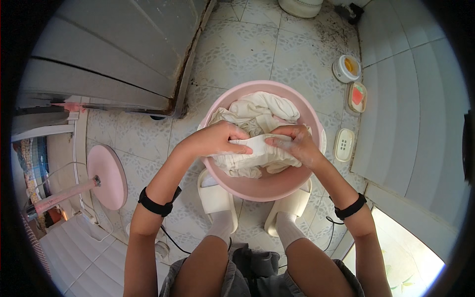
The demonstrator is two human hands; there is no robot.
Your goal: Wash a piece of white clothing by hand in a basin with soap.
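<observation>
Between my feet and the floor tiles ahead stands a round pink plastic basin (259, 193). Bunched cream-white cloth (256, 111) lies in it. Both hands are over the basin, gripping a gathered band of white fabric (256, 146) that is held up toward me. My left hand (226, 139) pinches the band between thumb and fingers on its left side. My right hand (297, 144) pinches it on the right, with whitish suds or wetness on the skin. Whether the band belongs to the same garment as the cloth beneath cannot be told.
Along the right wall sit an empty cream soap dish (344, 144), a dish with a red-orange bar (358, 97) and a round white tub (346, 69). A grey cabinet-like unit (148, 55) stands upper left; a pink round-based stand (107, 176) is at left. Black cables trail beside my legs.
</observation>
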